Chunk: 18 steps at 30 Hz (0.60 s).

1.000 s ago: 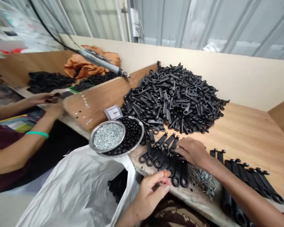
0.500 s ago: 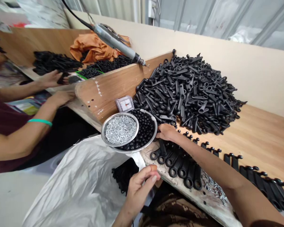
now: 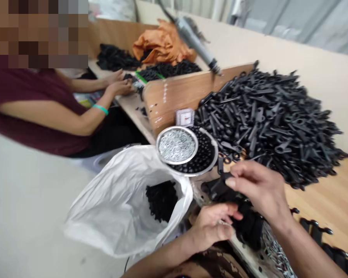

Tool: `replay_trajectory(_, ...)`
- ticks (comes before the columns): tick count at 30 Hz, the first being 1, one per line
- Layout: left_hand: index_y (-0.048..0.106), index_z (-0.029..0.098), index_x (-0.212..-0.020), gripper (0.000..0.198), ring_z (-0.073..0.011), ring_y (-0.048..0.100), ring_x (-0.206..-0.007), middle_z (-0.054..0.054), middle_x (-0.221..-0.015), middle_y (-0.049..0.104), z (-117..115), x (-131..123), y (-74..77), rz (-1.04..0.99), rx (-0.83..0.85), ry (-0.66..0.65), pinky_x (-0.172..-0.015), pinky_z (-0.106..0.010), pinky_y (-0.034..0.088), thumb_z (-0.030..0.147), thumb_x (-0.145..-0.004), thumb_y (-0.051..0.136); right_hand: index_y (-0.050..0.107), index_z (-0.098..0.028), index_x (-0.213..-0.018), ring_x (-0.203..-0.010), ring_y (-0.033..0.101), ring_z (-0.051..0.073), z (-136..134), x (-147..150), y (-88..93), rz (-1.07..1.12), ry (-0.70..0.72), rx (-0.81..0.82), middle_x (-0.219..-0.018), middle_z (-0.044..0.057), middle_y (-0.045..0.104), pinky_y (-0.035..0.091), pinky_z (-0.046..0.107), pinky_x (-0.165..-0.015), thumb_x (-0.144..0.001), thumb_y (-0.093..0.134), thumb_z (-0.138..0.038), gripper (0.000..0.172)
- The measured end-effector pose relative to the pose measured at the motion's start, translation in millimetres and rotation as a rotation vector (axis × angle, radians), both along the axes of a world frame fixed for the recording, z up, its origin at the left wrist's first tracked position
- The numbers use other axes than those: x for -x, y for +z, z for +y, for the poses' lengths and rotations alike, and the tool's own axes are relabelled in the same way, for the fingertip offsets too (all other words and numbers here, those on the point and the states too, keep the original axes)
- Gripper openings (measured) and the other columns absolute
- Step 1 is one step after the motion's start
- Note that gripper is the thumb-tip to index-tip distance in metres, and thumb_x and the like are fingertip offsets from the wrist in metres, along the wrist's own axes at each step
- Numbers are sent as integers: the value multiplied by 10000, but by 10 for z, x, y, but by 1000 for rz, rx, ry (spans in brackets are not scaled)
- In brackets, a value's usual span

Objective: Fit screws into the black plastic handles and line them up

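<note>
My right hand [image 3: 259,187] is over a row of black crank handles [image 3: 214,188] along the bench edge. Its thumb and fingertips are pinched together; blur hides what is between them. Just below and to the left, my left hand [image 3: 213,227] has its fingers apart and holds nothing, close to the near ends of the row. Beyond the hands, a small steel bowl [image 3: 176,162] of silver screws [image 3: 176,144] rests on a larger bowl [image 3: 216,154] of round black knobs [image 3: 201,152].
A big heap of black handles [image 3: 269,116] covers the bench behind. An open white sack [image 3: 110,208] with black parts [image 3: 162,200] hangs at the front. An electric screwdriver [image 3: 197,42] hangs above a wooden divider [image 3: 174,96]. A co-worker's hands [image 3: 120,83] work beyond it.
My right hand has come back from beside the bowls toward me, over the row of handles. My left hand has moved right, nearer to it, and its fingers have spread. The view has turned left.
</note>
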<state>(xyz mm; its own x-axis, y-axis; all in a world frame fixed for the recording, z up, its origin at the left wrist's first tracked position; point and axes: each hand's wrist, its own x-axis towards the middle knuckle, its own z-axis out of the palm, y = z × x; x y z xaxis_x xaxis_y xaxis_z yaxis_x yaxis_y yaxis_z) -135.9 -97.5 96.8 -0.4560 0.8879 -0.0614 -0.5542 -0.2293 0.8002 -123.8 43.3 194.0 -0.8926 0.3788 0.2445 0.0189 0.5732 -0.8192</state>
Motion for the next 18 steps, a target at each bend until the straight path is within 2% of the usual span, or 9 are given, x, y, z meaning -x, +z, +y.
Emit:
replay_trajectory(2, 560, 145, -1139, 822, -294, 561, -1004, -147, -1091, 607, 66, 15, 77, -298, -191, 120, -863, -416, 435, 739, -570, 554, 652, -260, -855, -629, 612, 182, -270, -163, -7, 86, 260, -210, -720, 8, 669, 511, 296, -571, -706, 673, -169, 176)
replay_trajectory(4, 538, 171, -1147, 653, -286, 534, -1083, -128, -1078, 614, 77, 83, 109, -537, -306, 165, -913, -436, 405, 638, -691, 517, 656, -258, -924, -676, 631, 191, -383, -258, -34, 62, 627, -334, -745, 19, 683, 528, 301, -638, -715, 629, -108, 259)
replay_trajectory(6, 580, 161, -1058, 437, -264, 563, -1050, -103, -948, 661, 47, 140, 76, -634, -354, 239, -909, -417, 409, 439, -721, 585, 661, -257, -916, -639, 632, 177, -303, -245, -55, -11, 828, -366, -717, 11, 680, 527, 277, -591, -744, 577, -109, 242)
replay_trajectory(7, 603, 141, -997, 364, -251, 595, -987, -94, -866, 677, 28, 148, 40, -625, -344, 298, -879, -391, 427, 354, -702, 620, 663, -264, -881, -614, 629, 169, -206, -190, -62, -41, 793, -379, -708, 4, 677, 516, 265, -548, -765, 557, -132, 205)
replay_trajectory(9, 622, 105, -915, 302, -210, 646, -779, -77, -724, 680, 0, 115, -51, -563, -268, 372, -742, -322, 478, 278, -670, 662, 658, -268, -826, -627, 632, 175, 39, 10, -82, -64, 530, -461, -749, 3, 682, 502, 270, -526, -806, 529, -215, 141)
replay_trajectory(11, 627, 90, -909, 338, -150, 612, -533, -47, -619, 653, -5, 42, -135, -509, -168, 279, -531, -251, 468, 292, -647, 698, 656, -245, -839, -702, 632, 199, 253, 302, -135, -69, 275, -647, -818, 28, 686, 502, 299, -594, -827, 513, -304, 156)
replay_trajectory(13, 635, 93, -937, 411, -89, 526, -397, -10, -567, 610, 5, -27, -193, -458, -100, 67, -408, -198, 407, 333, -618, 733, 660, -201, -874, -783, 611, 225, 366, 630, -239, -100, 270, -890, -851, 62, 682, 482, 334, -674, -835, 492, -348, 226)
replay_trajectory(15, 652, 97, -948, 463, -46, 472, -381, 11, -575, 576, 18, -60, -226, -383, -74, -77, -384, -170, 380, 375, -592, 753, 663, -186, -859, -807, 580, 238, 380, 924, -367, -222, 379, -1099, -833, 67, 680, 450, 343, -680, -830, 489, -344, 237)
replay_trajectory(18, 664, 106, -952, 473, -20, 423, -395, 23, -588, 547, 27, -44, -254, -309, -71, -111, -386, -154, 357, 410, -599, 743, 666, -198, -850, -756, 562, 234, 324, 1203, -501, -442, 479, -1229, -770, 57, 669, 398, 312, -610, -801, 518, -365, 229)
